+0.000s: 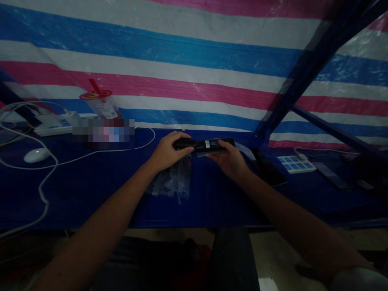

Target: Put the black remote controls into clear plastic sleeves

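Observation:
Both hands hold one long black device point(202, 144) level above the blue table. It has a narrower rounded left end and a wider right part with a small white label; its exact kind I cannot tell. My left hand point(170, 149) is closed round the rounded end. Farther right, my right hand point(228, 157) grips the wider part, thumb on top and fingers underneath. Clear plastic film point(246, 151) sticks out beside the right hand. Below my left hand lie crumpled clear plastic bags point(172, 180).
A white mouse point(36, 155), looping white cables, a power strip point(56, 124) and a red-lidded cup point(104, 108) stand left. At right are a flat black panel point(269, 167), a white socket block point(296, 164) and a dark slab point(332, 175). Striped sheeting point(169, 48) hangs behind.

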`<state>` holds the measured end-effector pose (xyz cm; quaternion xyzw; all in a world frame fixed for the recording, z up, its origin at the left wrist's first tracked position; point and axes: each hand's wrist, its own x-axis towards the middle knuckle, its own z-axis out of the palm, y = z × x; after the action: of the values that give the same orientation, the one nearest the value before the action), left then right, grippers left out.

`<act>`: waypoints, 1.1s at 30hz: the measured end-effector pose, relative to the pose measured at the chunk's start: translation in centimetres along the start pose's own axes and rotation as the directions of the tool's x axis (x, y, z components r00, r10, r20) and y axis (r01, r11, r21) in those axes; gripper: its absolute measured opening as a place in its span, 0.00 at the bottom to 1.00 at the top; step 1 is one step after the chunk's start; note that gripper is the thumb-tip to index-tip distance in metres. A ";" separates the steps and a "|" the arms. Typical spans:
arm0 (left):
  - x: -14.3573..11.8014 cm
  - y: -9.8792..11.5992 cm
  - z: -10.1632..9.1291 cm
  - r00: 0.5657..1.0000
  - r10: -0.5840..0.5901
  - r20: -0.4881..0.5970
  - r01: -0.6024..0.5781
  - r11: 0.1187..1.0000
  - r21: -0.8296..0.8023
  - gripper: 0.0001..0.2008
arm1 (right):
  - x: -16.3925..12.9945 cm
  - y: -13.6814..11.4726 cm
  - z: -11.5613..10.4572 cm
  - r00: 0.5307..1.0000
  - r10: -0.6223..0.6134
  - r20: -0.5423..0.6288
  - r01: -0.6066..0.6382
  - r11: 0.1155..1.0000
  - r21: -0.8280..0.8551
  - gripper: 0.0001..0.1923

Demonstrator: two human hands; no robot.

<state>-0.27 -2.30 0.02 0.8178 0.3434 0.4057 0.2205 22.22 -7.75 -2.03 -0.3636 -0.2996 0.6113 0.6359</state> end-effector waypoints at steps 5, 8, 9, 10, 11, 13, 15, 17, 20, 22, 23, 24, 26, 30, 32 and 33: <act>-0.1 0.1 0.1 0.999 0.025 0.034 -0.026 0.999 0.039 0.17 | 0.0 -0.1 0.1 1.000 -0.006 -0.016 0.006 1.000 -0.009 0.07; -0.1 0.2 0.1 0.999 0.009 0.033 -0.010 1.000 0.022 0.17 | -0.1 -0.1 0.2 1.000 -0.005 -0.014 0.005 1.000 -0.011 0.07; -0.1 0.2 0.1 1.000 0.006 0.028 -0.006 1.000 0.017 0.17 | -0.1 -0.1 0.2 1.000 -0.006 -0.008 0.006 1.000 -0.012 0.07; -0.1 0.2 0.1 1.000 0.006 0.021 -0.006 1.000 0.014 0.17 | -0.1 -0.1 0.3 1.000 -0.008 -0.002 0.008 1.000 -0.015 0.07; -0.1 0.2 0.2 1.000 0.011 0.014 -0.011 1.000 0.015 0.18 | -0.2 -0.1 0.3 1.000 -0.008 0.003 0.008 1.000 -0.021 0.07; -0.2 0.2 0.2 1.000 0.028 0.014 -0.028 0.999 0.030 0.18 | -0.1 -0.1 0.3 1.000 0.001 0.011 -0.001 0.999 -0.032 0.07; -0.2 0.2 0.3 0.998 0.041 0.037 -0.043 0.997 0.058 0.19 | -0.1 0.1 0.2 1.000 0.015 0.013 -0.015 0.999 -0.033 0.08; -0.2 0.1 0.3 0.996 0.045 0.071 -0.052 0.994 0.095 0.19 | -0.1 0.2 0.2 1.000 0.021 0.005 -0.021 1.000 -0.023 0.08; -0.1 0.0 0.3 0.995 0.034 0.096 -0.046 0.991 0.127 0.20 | -0.1 0.3 0.2 1.000 0.011 -0.002 -0.011 1.000 -0.012 0.07; -0.1 0.0 0.3 0.995 0.021 0.093 -0.033 0.991 0.129 0.20 | -0.1 0.2 0.3 1.000 0.010 0.005 -0.009 1.000 -0.016 0.07; -0.1 0.0 0.4 0.996 0.017 0.089 -0.028 0.992 0.126 0.20 | -0.1 0.2 0.3 1.000 0.010 0.011 -0.010 1.000 -0.019 0.07; -0.1 0.0 0.4 0.997 0.014 0.082 -0.024 0.992 0.123 0.20 | -0.1 0.2 0.3 1.000 0.011 0.016 -0.011 1.000 -0.021 0.06; -0.1 0.0 0.6 0.998 0.013 0.066 -0.020 0.993 0.112 0.20 | -0.2 0.2 0.3 1.000 0.018 0.019 -0.017 1.000 -0.023 0.05; 0.0 0.1 0.8 1.000 -0.011 0.025 0.010 0.999 0.049 0.20 | -0.3 0.3 0.4 0.999 0.038 0.031 -0.037 0.999 -0.019 0.05; 0.1 0.4 0.7 0.996 -0.075 0.049 0.079 0.994 -0.072 0.18 | -0.3 0.3 0.5 0.998 0.038 0.049 -0.037 0.999 -0.008 0.05; 0.2 0.5 0.7 0.988 -0.132 0.078 0.143 0.976 -0.166 0.17 | -0.3 0.3 0.6 0.998 0.036 0.055 -0.036 0.999 -0.003 0.05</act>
<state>0.55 -2.57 0.06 0.7830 0.3557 0.3902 0.3288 21.54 -8.04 -1.91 -0.3524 -0.3109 0.6324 0.6158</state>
